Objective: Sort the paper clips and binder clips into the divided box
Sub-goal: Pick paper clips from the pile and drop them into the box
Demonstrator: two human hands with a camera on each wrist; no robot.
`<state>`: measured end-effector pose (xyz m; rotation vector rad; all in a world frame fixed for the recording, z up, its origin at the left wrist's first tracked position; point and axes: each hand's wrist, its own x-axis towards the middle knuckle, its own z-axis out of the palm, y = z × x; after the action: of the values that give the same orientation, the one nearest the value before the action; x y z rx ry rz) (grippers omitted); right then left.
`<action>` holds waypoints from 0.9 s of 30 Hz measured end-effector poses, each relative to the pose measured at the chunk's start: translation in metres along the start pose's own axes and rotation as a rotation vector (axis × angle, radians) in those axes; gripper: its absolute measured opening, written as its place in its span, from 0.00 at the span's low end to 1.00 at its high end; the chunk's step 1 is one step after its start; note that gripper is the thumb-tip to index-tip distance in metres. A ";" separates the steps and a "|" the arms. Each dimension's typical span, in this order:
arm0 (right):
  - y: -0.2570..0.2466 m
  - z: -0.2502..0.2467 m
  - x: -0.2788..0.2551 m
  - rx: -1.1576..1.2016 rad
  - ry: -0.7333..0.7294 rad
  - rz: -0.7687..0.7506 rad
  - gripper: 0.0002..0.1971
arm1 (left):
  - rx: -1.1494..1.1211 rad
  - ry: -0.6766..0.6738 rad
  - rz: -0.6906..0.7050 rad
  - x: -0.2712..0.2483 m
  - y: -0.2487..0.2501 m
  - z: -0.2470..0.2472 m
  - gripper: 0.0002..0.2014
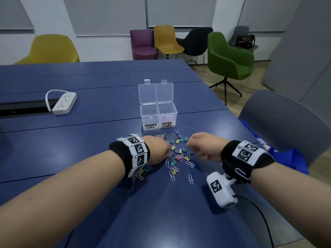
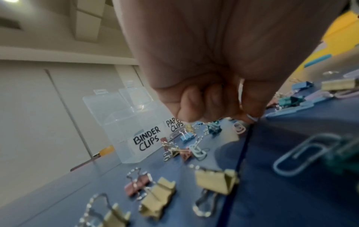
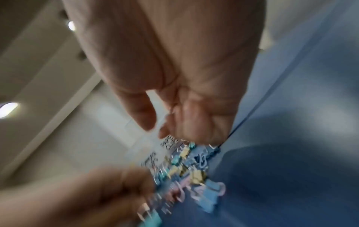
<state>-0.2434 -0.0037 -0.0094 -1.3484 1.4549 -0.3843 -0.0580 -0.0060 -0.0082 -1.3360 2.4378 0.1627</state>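
Blue table [image 1: 93,133] took up most of the room's near end, with coloured chairs [image 1: 231,58] ranged behind it along the wall. A white power strip [image 1: 64,102] lay on the far left of the tabletop, well apart from the work.

The clear divided box [image 1: 158,115] stood upright near the table's middle, both lids [image 1: 155,93] tipped open and leaning back. Two compartments side by side: the left one, labelled BINDER CLIPS [image 2: 146,139], looked empty as far as could be told; the right one, labelled PAPER CLIPS [image 1: 167,124], held a small heap of pastel paper clips [image 1: 166,117].

Just in front of the box lay a loose scatter of clips [image 1: 179,154], binder clips and paper clips mixed, spread between the two hands and trailing toward the person.

Left hand [image 1: 157,151] sat low over the scatter's left edge, fingers curled tight into the palm, a pale paper clip [image 2: 241,98] pinched between them. Right hand [image 1: 204,146] hovered at the scatter's right edge, fingers curled inward; the wrist view was too blurred to tell whether it held anything.

Both wrists wore black bands with white marker tags [image 1: 138,151].
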 end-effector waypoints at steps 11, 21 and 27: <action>-0.003 0.029 0.009 -1.008 0.141 -0.251 0.14 | -1.655 0.108 -0.200 -0.022 -0.034 -0.016 0.11; -0.008 0.033 0.018 -1.067 0.077 -0.202 0.09 | -1.996 -0.020 -0.074 -0.029 -0.024 -0.003 0.09; -0.013 0.021 0.008 -0.930 0.029 -0.215 0.06 | -1.905 0.017 -0.186 -0.027 -0.023 0.001 0.13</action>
<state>-0.2178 -0.0058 -0.0109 -2.2458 1.5779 0.1884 -0.0253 0.0035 0.0022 -1.8805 1.6011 2.7776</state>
